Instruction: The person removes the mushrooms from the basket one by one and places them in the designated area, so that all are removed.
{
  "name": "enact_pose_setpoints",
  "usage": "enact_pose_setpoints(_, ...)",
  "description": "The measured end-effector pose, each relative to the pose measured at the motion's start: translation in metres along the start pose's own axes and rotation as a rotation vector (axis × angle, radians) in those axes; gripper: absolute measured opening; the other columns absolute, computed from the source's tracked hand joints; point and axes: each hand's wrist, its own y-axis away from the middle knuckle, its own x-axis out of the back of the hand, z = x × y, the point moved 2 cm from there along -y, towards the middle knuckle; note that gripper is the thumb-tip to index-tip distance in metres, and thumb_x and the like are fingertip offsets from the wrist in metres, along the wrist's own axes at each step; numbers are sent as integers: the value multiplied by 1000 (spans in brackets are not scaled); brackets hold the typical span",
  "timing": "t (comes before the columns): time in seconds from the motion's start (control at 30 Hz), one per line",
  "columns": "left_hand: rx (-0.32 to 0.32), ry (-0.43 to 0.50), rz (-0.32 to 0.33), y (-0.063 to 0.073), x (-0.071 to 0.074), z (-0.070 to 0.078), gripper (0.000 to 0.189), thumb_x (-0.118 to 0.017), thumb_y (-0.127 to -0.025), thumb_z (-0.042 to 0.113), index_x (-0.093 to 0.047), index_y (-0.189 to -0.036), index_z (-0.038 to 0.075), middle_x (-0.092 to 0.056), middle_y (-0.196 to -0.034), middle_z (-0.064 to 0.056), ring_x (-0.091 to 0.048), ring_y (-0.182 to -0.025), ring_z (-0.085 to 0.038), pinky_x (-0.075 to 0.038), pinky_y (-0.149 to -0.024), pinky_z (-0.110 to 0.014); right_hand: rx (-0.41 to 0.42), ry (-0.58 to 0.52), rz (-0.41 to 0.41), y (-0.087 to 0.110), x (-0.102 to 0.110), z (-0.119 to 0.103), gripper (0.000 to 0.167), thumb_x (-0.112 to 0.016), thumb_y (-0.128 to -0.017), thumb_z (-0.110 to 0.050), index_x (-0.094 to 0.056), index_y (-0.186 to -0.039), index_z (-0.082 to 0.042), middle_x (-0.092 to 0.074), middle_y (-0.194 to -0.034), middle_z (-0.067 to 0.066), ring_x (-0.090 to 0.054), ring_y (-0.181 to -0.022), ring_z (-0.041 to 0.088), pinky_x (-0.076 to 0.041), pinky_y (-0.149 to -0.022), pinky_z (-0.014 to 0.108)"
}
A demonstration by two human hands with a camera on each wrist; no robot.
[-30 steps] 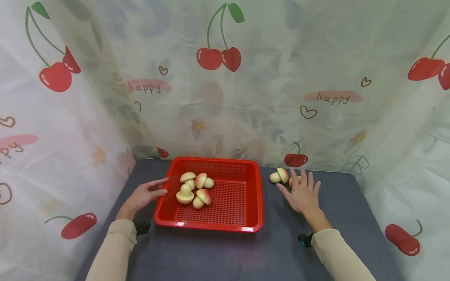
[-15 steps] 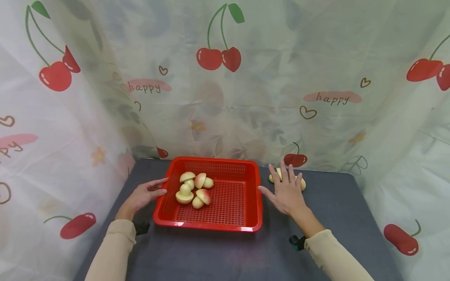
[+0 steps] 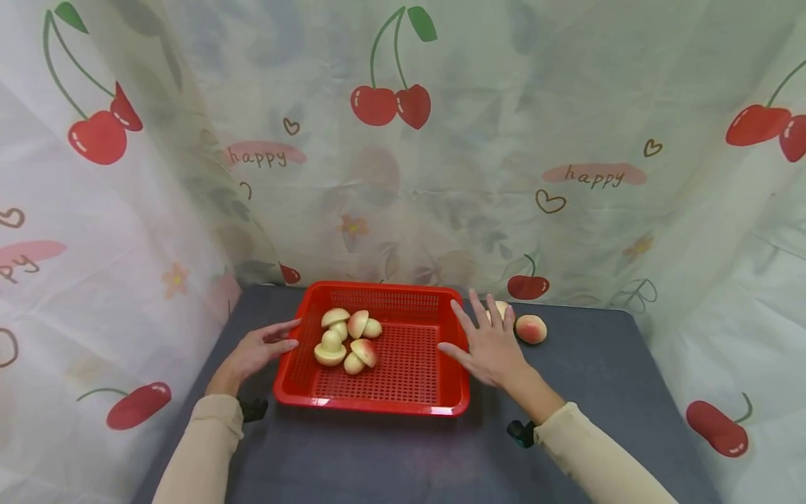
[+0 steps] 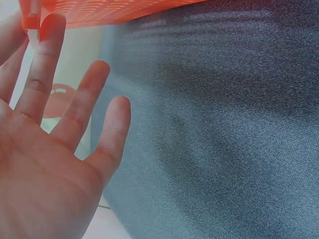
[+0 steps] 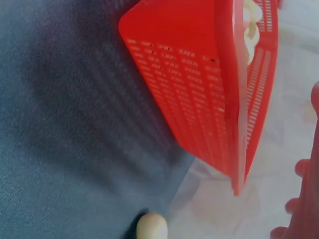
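Observation:
A red plastic basket sits on the dark table, with several cream mushrooms grouped in its left half; some caps are blushed pink. My left hand touches the basket's left rim, its fingers fairly straight; in the left wrist view the ring and little fingers stand free of it. My right hand is spread over the basket's right rim, holding nothing; in the right wrist view it appears apart from the rim. Behind its fingers a mushroom is partly hidden, and another with a pink cap lies to its right.
A dark grey cloth covers the table. White curtains printed with cherries and "happy" hang at the back and both sides, close to the table's edges. A dark wrist device shows at the right cuff.
My right hand has moved left, from above the loose mushrooms to the basket's right rim, uncovering the pink-capped one. My left hand, the basket and the mushrooms inside have stayed put.

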Motion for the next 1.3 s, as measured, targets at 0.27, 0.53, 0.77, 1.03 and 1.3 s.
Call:
enact_pose_setpoints(0.27,-8,3,3,-2,1,-2,64,-72,-94,41,-50,-152,27,-59,-145,-18,-63,-127,-31,-52,-108,-51,52,19,-36,-6,-3,-19,89,-46,-93,-76,-23,-164,-27,-12,-173,13,-14,-157,45,-13,-121,75)
enact_pose_setpoints(0.53,-5,-7,-4,-2,1,-4,65,-72,-94,42,-49,-153,27,-58,-148,-18,-61,-129,-32,-52,-108,-51,121,30,-67,-10,-1,-39,89,-41,-93,-79,-20,-164,-29,-13,-173,11,-13,-158,42,-14,-123,72)
enact_pose_setpoints(0.77,1,-6,1,-4,1,-4,62,-70,-95,39,-49,-152,28,-58,-148,-17,-61,-131,-33,-51,-110,-53,172,22,-83,-19,1,-55,89,-38,-94,-79,-18,-165,-29,-15,-172,11,-18,-158,41,-15,-124,71)
enact_pose_setpoints(1.03,13,7,-1,-4,3,-5,63,-71,-95,41,-49,-152,28,-59,-147,-18,-61,-130,-33,-51,-110,-54,204,-16,-161,-28,-2,-72,90,-35,-94,-81,-15,-165,-30,-17,-172,11,-15,-159,41,-13,-126,68)
enact_pose_setpoints(1.3,2,-4,1,-3,2,-4,63,-71,-94,41,-50,-152,29,-59,-147,-18,-60,-131,-33,-50,-110,-53,215,-32,-186,-41,-10,-84,91,-38,-93,-80,-16,-165,-29,-21,-171,10,-19,-158,39,-16,-126,66)
